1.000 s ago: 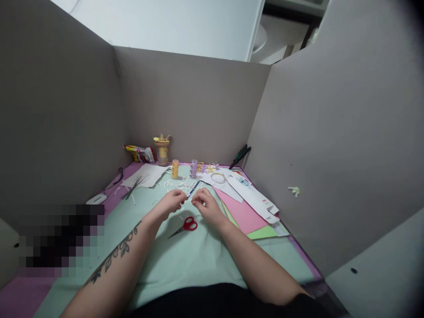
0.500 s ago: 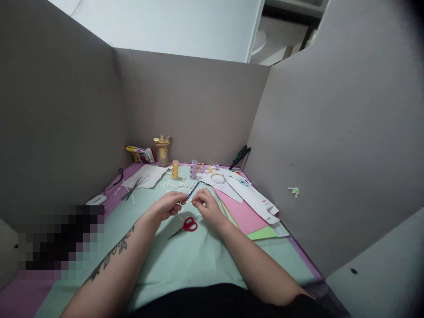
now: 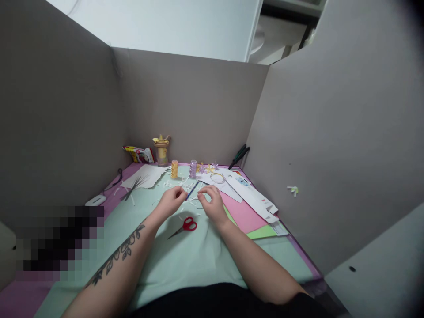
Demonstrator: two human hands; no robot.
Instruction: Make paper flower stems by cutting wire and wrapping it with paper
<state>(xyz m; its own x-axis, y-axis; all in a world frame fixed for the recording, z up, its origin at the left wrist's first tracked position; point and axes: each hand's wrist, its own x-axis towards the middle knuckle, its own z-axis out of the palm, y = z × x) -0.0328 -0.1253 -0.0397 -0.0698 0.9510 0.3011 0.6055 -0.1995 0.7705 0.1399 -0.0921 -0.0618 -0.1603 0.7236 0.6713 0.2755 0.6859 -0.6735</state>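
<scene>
- Your left hand [image 3: 172, 202] sits just left of the frame's centre, palm down over a mint-green sheet [image 3: 185, 260]. A flower tattoo runs along that forearm.
- Its thumb and forefinger are pinched together at the lower end of a thin blue stick [image 3: 192, 191].
- The blue stick lies slanted between your two hands at the centre of the frame. Its upper end points up and to the right.
- Your right hand [image 3: 213, 204] is just right of centre, close beside the stick. Its thumb and forefinger tips are pressed together; whatever they pinch is too small to make out.
- Small white paper scraps [image 3: 180, 182] are scattered on the sheet just above your hands.
- Red-handled scissors [image 3: 185, 226] lie on the mint-green sheet just below and between your hands, touching neither, with the blades pointing lower left.
- To the right of your right hand, a pink sheet [image 3: 243, 214] overlaps a light-green sheet [image 3: 261, 232], with white papers [image 3: 255, 196] above them.
- Further up the frame stand a yellow spool [image 3: 174, 169] and a purple spool [image 3: 193, 168], with a yellow ring [image 3: 217, 177] to their right.
- Against the back partition [image 3: 192, 106] are a yellow cup [image 3: 161, 150], a snack packet [image 3: 139, 154] to its left, and green-handled pliers [image 3: 239, 156] to the right.
</scene>
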